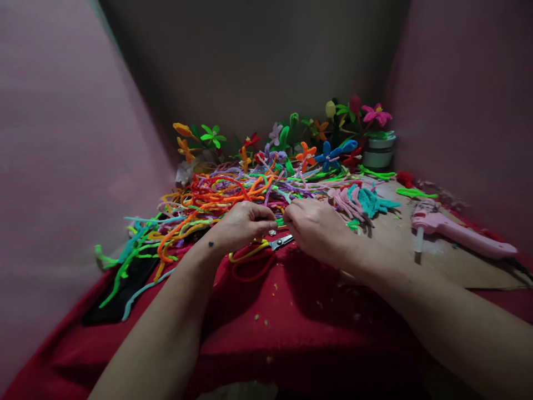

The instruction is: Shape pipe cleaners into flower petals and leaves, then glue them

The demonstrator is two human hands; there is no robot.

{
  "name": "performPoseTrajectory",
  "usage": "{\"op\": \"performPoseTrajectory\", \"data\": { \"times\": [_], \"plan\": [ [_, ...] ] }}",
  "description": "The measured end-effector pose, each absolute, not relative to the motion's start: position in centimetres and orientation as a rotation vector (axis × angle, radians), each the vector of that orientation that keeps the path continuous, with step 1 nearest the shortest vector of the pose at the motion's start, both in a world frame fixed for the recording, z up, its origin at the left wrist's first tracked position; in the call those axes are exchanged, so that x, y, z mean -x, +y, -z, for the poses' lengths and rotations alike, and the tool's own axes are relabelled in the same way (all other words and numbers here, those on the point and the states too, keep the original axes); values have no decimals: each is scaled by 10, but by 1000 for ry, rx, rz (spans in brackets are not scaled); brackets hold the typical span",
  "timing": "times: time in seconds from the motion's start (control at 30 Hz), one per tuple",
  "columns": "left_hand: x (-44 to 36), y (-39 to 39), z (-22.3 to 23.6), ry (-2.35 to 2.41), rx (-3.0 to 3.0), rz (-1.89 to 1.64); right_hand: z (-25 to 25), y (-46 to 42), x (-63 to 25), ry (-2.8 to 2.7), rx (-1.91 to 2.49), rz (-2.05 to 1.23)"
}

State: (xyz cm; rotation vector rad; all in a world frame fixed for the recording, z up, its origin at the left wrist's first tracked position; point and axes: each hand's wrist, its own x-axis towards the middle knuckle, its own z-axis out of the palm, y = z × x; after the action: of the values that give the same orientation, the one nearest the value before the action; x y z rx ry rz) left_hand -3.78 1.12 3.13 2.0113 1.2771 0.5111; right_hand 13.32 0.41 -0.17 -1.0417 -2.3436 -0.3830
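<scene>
Over the middle of the table my left hand point(244, 222) and my right hand point(314, 228) are close together, fingertips nearly meeting. Both are closed in a pinch. A short bit of green pipe cleaner point(280, 221) shows between their fingertips; most of it is hidden by the fingers. Just below lie scissors point(282, 241) with yellow and red handles, blades pointing right. Beyond the hands spreads a tangled heap of pipe cleaners point(216, 191) in many colours.
Pipe-cleaner flowers point(328, 155) stand along the back, with a pale pot point(378, 150) at right. A pink glue gun point(462, 230) lies on a cardboard sheet point(458, 266), near pink and teal pieces point(368, 200). At left, a black flat object point(112, 303) rests on red cloth point(245, 333).
</scene>
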Motion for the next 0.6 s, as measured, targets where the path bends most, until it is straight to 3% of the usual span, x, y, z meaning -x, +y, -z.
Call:
{"op": "performPoseTrajectory", "data": {
  "times": [0.17, 0.27, 0.47, 0.6],
  "plan": [
    [36, 10, -31, 1308, -2160, -451, 2, 1, -132, -2370, 1054, 497],
    [36, 11, -29, 1285, -2281, -403, 1, 1, -133, -2400, 1060, 376],
    [36, 5, -30, 1138, -2393, -303, -13, 6, -139, -2367, 1205, -363],
    [39, -2, -38, 1052, -2206, -407, -18, 13, -145, -2107, 1025, -995]
  ]
}}
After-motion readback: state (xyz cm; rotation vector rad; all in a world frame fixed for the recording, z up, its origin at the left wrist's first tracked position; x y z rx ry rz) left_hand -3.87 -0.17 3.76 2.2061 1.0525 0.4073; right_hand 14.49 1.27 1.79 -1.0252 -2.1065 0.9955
